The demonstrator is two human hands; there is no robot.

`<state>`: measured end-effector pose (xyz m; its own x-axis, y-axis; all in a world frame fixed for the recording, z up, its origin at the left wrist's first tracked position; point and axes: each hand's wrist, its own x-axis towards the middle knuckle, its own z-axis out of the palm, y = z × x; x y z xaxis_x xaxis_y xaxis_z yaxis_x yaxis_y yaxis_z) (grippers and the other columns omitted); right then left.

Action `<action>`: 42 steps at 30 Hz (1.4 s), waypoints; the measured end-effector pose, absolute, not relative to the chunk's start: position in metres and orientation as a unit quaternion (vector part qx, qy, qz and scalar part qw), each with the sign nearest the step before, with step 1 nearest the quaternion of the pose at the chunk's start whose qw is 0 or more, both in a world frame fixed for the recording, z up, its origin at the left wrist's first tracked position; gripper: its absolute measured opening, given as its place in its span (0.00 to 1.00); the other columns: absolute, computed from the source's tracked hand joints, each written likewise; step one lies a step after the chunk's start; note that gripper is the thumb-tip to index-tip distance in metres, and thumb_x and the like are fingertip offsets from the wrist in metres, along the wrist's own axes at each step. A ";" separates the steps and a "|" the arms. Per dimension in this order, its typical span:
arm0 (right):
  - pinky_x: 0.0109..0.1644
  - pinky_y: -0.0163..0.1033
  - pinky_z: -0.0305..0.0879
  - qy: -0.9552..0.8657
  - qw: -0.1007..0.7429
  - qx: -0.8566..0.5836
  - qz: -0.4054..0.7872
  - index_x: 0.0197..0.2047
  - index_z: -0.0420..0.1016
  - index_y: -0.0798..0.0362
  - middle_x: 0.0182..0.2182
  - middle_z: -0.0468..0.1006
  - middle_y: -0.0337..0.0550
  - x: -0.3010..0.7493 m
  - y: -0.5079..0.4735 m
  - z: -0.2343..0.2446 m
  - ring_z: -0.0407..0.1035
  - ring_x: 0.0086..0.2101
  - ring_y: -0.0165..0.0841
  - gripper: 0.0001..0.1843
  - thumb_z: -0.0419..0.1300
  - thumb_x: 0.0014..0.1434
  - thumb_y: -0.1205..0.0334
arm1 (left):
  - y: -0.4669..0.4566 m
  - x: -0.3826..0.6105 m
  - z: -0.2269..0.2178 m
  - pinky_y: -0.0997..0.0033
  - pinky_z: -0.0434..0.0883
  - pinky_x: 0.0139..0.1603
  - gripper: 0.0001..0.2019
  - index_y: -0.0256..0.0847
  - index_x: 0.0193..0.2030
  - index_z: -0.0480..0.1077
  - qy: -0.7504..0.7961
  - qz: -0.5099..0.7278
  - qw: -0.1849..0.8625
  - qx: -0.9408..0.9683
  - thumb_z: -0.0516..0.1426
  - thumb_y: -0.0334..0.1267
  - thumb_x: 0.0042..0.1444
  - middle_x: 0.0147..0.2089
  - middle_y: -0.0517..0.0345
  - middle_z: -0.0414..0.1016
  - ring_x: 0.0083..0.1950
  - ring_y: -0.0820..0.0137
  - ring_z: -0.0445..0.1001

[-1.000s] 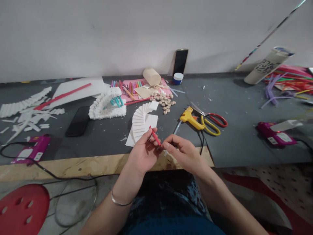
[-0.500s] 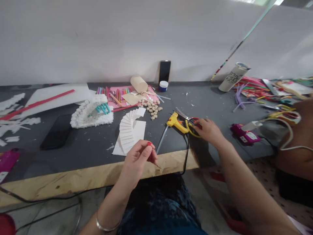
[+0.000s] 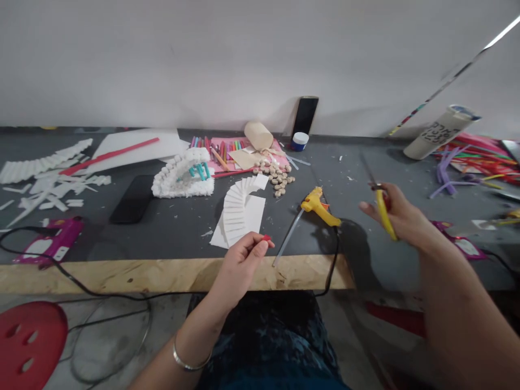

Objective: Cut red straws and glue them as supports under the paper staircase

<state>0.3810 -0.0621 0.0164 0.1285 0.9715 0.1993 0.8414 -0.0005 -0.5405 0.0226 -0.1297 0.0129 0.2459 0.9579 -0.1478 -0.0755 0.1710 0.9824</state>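
My left hand [image 3: 239,262] is closed in a pinch near the table's front edge. A small red piece [image 3: 266,238] shows at its fingertips; its kind is too small to tell. Raised over the right part of the table, my right hand [image 3: 400,216] grips scissors [image 3: 384,214] with yellow handles, their blurred blades pointing up and away. Between the hands lies a yellow glue gun [image 3: 319,207], a clear glue stick [image 3: 290,235] coming from its rear. Just beyond my left hand, a curved row of white strips [image 3: 234,208] rests on a white sheet [image 3: 255,214].
A white tooth-lined model [image 3: 182,184] stands left of centre beside a dark phone [image 3: 132,200]. Beige beans [image 3: 280,179], a small jar [image 3: 299,141] and a leaning phone [image 3: 305,116] sit farther back. A black cord [image 3: 333,265] hangs over the wooden edge [image 3: 162,275].
My right hand has lifted the scissors from beside the glue gun and moved right. My left hand still pinches. The view has turned left, bringing a red stool further into sight.
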 end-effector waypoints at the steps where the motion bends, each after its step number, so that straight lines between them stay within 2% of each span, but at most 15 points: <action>1: 0.33 0.38 0.60 -0.655 0.276 -0.687 0.150 0.57 0.61 0.49 0.30 0.66 0.38 0.372 -0.076 0.024 0.61 0.27 0.31 0.27 0.57 0.59 0.46 | -0.130 0.023 0.014 0.74 0.49 0.25 0.14 0.39 0.36 0.70 0.456 0.419 0.611 0.493 0.55 0.49 0.60 0.24 0.66 0.53 0.25 0.77 0.48; 3: 0.34 0.38 0.61 -0.688 0.259 -0.631 0.246 0.54 0.64 0.46 0.34 0.68 0.40 0.346 -0.107 0.037 0.65 0.31 0.33 0.22 0.54 0.62 0.44 | -0.129 0.024 0.016 0.73 0.50 0.26 0.13 0.39 0.36 0.70 0.467 0.422 0.596 0.499 0.55 0.48 0.60 0.24 0.65 0.55 0.25 0.76 0.49; 4: 0.39 0.39 0.63 -0.704 0.234 -0.604 0.291 0.53 0.64 0.47 0.37 0.70 0.42 0.331 -0.122 0.040 0.67 0.35 0.34 0.23 0.55 0.61 0.42 | -0.129 0.025 0.017 0.73 0.51 0.27 0.13 0.39 0.35 0.70 0.470 0.422 0.590 0.503 0.55 0.48 0.60 0.24 0.65 0.55 0.25 0.76 0.50; 5: 0.40 0.39 0.64 -0.717 0.207 -0.579 0.329 0.53 0.63 0.47 0.38 0.71 0.43 0.314 -0.135 0.043 0.68 0.36 0.36 0.25 0.55 0.60 0.40 | -0.129 0.026 0.018 0.73 0.52 0.27 0.13 0.40 0.35 0.70 0.473 0.422 0.584 0.506 0.55 0.47 0.60 0.24 0.64 0.56 0.26 0.75 0.51; 7: 0.37 0.40 0.65 -0.738 0.158 -0.539 0.375 0.49 0.63 0.49 0.38 0.72 0.44 0.284 -0.155 0.044 0.68 0.34 0.36 0.30 0.57 0.55 0.34 | -0.129 0.028 0.019 0.73 0.53 0.28 0.12 0.40 0.35 0.70 0.474 0.422 0.576 0.515 0.54 0.47 0.60 0.24 0.64 0.57 0.26 0.75 0.52; 10: 0.38 0.42 0.65 -0.754 0.133 -0.539 0.351 0.46 0.64 0.51 0.37 0.72 0.45 0.256 -0.166 0.041 0.67 0.35 0.38 0.33 0.55 0.54 0.30 | -0.131 0.030 0.021 0.74 0.55 0.29 0.13 0.40 0.35 0.70 0.470 0.420 0.568 0.529 0.54 0.47 0.61 0.25 0.64 0.59 0.27 0.75 0.55; 13: 0.39 0.44 0.65 -0.768 0.106 -0.554 0.303 0.47 0.65 0.51 0.37 0.72 0.46 0.247 -0.167 0.039 0.68 0.35 0.40 0.35 0.55 0.52 0.28 | -0.134 0.031 0.023 0.74 0.56 0.30 0.13 0.40 0.35 0.70 0.463 0.414 0.567 0.541 0.53 0.47 0.61 0.26 0.64 0.61 0.28 0.75 0.56; 21: 0.40 0.44 0.66 -0.787 0.083 -0.562 0.243 0.50 0.66 0.51 0.39 0.73 0.48 0.247 -0.169 0.036 0.70 0.36 0.41 0.33 0.59 0.53 0.33 | -0.137 0.035 0.028 0.74 0.59 0.32 0.10 0.40 0.38 0.70 0.460 0.402 0.569 0.551 0.53 0.44 0.61 0.29 0.62 0.66 0.29 0.74 0.61; 27: 0.39 0.43 0.66 -0.791 0.087 -0.558 0.234 0.47 0.67 0.51 0.37 0.73 0.47 0.246 -0.169 0.038 0.71 0.35 0.40 0.28 0.59 0.56 0.36 | -0.138 0.041 0.025 0.72 0.65 0.40 0.09 0.40 0.39 0.72 0.456 0.385 0.562 0.573 0.53 0.41 0.61 0.35 0.59 0.74 0.37 0.70 0.70; 31: 0.35 0.41 0.66 -0.788 0.091 -0.560 0.239 0.45 0.69 0.51 0.36 0.74 0.47 0.246 -0.169 0.038 0.71 0.32 0.39 0.27 0.59 0.56 0.36 | -0.139 0.042 0.027 0.69 0.67 0.45 0.10 0.39 0.40 0.73 0.458 0.373 0.552 0.590 0.52 0.40 0.61 0.38 0.56 0.77 0.41 0.67 0.73; 39: 0.37 0.44 0.66 -0.795 0.098 -0.555 0.225 0.49 0.65 0.51 0.39 0.73 0.50 0.247 -0.171 0.035 0.71 0.35 0.43 0.30 0.56 0.56 0.34 | -0.137 0.048 0.028 0.70 0.68 0.42 0.10 0.40 0.37 0.74 0.441 0.375 0.562 0.591 0.53 0.40 0.61 0.37 0.56 0.78 0.39 0.67 0.74; 42: 0.37 0.44 0.65 -0.787 0.090 -0.560 0.242 0.46 0.63 0.51 0.38 0.72 0.49 0.245 -0.170 0.033 0.71 0.35 0.43 0.30 0.53 0.57 0.33 | -0.137 0.053 0.028 0.70 0.68 0.41 0.10 0.39 0.36 0.75 0.438 0.369 0.570 0.589 0.53 0.40 0.60 0.36 0.56 0.78 0.39 0.67 0.74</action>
<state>0.2452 -0.1704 0.0326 -0.3573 0.9249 -0.1296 0.8378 0.2561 -0.4821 0.0525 -0.1366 0.0275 0.3430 0.9371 -0.0641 0.0953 0.0331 0.9949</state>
